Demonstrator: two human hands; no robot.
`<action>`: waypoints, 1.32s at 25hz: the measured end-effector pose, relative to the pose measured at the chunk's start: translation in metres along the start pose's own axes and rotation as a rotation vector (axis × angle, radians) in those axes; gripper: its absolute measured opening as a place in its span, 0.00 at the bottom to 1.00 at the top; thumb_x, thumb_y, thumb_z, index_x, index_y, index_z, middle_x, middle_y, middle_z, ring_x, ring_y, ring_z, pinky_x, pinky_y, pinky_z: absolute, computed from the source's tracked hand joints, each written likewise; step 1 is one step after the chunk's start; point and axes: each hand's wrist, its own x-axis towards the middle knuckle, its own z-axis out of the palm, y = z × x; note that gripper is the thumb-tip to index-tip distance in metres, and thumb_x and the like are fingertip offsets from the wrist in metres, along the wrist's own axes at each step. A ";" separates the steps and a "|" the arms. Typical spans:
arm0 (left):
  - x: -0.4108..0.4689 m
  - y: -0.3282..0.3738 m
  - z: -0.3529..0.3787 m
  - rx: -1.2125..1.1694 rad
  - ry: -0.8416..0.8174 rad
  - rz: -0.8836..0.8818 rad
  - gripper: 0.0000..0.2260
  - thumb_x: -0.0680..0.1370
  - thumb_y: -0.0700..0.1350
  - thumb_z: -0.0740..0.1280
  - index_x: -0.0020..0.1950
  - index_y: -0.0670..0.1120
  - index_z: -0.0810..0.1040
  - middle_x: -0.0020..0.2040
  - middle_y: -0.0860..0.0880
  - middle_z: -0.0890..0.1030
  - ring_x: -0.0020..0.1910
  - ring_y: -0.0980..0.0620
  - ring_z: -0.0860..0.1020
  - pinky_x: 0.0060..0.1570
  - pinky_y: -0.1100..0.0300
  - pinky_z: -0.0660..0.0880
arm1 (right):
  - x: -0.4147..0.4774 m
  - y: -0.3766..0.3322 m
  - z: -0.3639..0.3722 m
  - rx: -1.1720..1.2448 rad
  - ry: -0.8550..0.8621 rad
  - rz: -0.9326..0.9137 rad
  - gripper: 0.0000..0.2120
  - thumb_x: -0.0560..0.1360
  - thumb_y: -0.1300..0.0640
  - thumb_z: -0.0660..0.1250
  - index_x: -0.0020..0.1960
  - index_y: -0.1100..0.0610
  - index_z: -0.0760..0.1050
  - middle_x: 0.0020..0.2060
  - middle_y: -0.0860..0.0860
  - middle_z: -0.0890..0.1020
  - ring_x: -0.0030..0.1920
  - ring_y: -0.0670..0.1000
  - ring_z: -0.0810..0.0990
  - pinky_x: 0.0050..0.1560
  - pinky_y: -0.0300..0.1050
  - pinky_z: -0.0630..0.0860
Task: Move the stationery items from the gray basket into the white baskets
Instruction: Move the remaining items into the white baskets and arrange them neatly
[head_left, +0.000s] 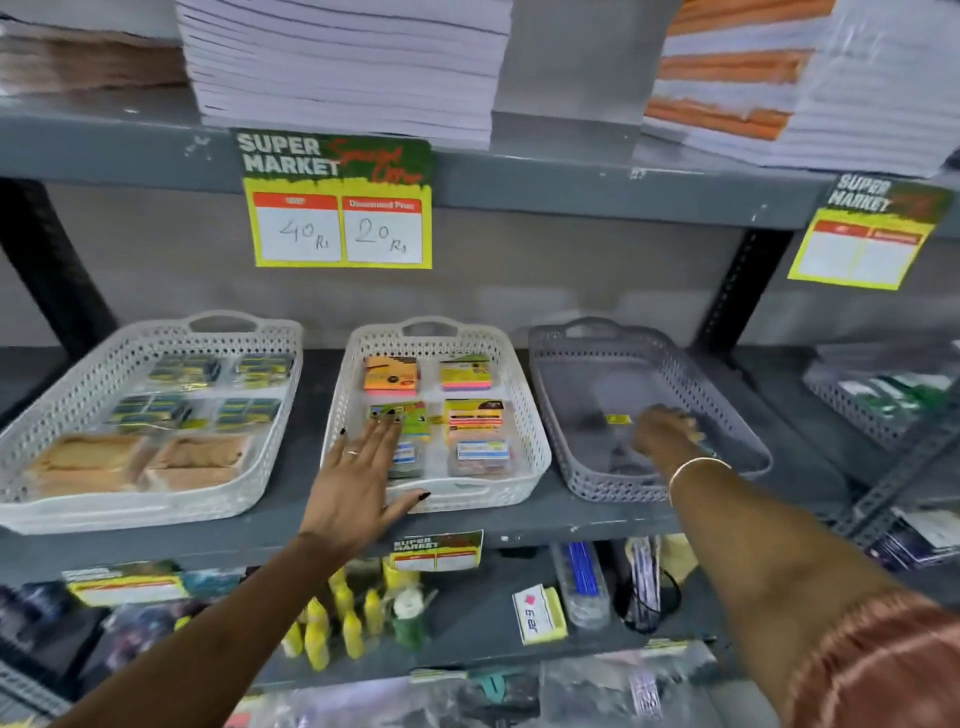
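Note:
The gray basket (597, 491) stands at the right of the shelf. My right hand (662, 434) is down inside it with fingers curled; blur hides whether it grips anything. A small yellow-labelled item (618, 419) lies just left of the fingers. The middle white basket (532, 421) holds an orange pad (390, 373), a pink and yellow pad (466, 371), a green pack (413, 415) and a clear box (480, 454). My left hand (358, 478) is spread flat over its front left corner, fingertips on the green pack. The left white basket (156, 512) holds dark packs (182, 371) and brown packs (88, 460).
A price sign (337, 202) hangs from the upper shelf, which carries paper stacks (343, 67). Another gray basket (883, 410) sits far right behind a slanted metal upright (904, 467). The lower shelf holds yellow bottles (317, 629) and pens (582, 577).

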 end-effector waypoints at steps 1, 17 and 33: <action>0.000 0.000 0.001 0.006 0.008 0.000 0.39 0.75 0.67 0.39 0.68 0.38 0.66 0.67 0.41 0.72 0.66 0.44 0.71 0.64 0.48 0.62 | 0.005 0.004 0.002 -0.024 -0.046 0.034 0.30 0.76 0.58 0.63 0.74 0.64 0.58 0.74 0.62 0.61 0.74 0.63 0.61 0.72 0.61 0.61; -0.002 -0.001 -0.009 0.004 -0.001 -0.009 0.38 0.75 0.67 0.39 0.70 0.40 0.65 0.68 0.42 0.71 0.68 0.45 0.67 0.63 0.42 0.67 | -0.006 0.012 -0.001 -0.099 -0.114 -0.059 0.22 0.71 0.48 0.67 0.60 0.59 0.75 0.64 0.58 0.75 0.59 0.57 0.76 0.44 0.41 0.69; -0.098 -0.236 -0.070 0.159 0.004 -0.253 0.42 0.74 0.70 0.42 0.71 0.37 0.60 0.72 0.41 0.62 0.71 0.44 0.58 0.69 0.52 0.46 | -0.208 -0.321 -0.075 0.182 0.205 -0.981 0.26 0.73 0.49 0.66 0.66 0.61 0.70 0.63 0.62 0.73 0.65 0.62 0.71 0.63 0.47 0.69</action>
